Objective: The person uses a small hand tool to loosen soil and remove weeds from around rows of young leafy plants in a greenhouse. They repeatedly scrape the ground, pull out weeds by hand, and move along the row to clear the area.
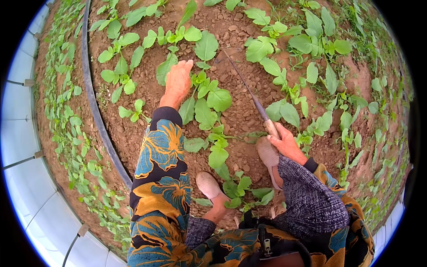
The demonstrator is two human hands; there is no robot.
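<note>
My right hand (287,142) grips the pale wooden handle (271,128) of a small hand hoe. The hoe's thin dark metal shaft (247,83) slants up and to the left. Its flat, soil-coloured blade (229,54) rests at the bare soil between two rows of leafy seedlings. My left hand (177,81) reaches down among seedlings, beside a broad green leaf (165,69) and left of a leafy plant (218,99). Its fingers are curled and their undersides hidden, so whether they hold anything cannot be told.
A black irrigation hose (94,103) runs along the left. Past it grows another seedling strip (75,133), beside pale plastic sheeting (21,116). My shoes (207,184) stand on brown soil among plants (238,187). Denser seedlings and weeds (328,80) cover the right side.
</note>
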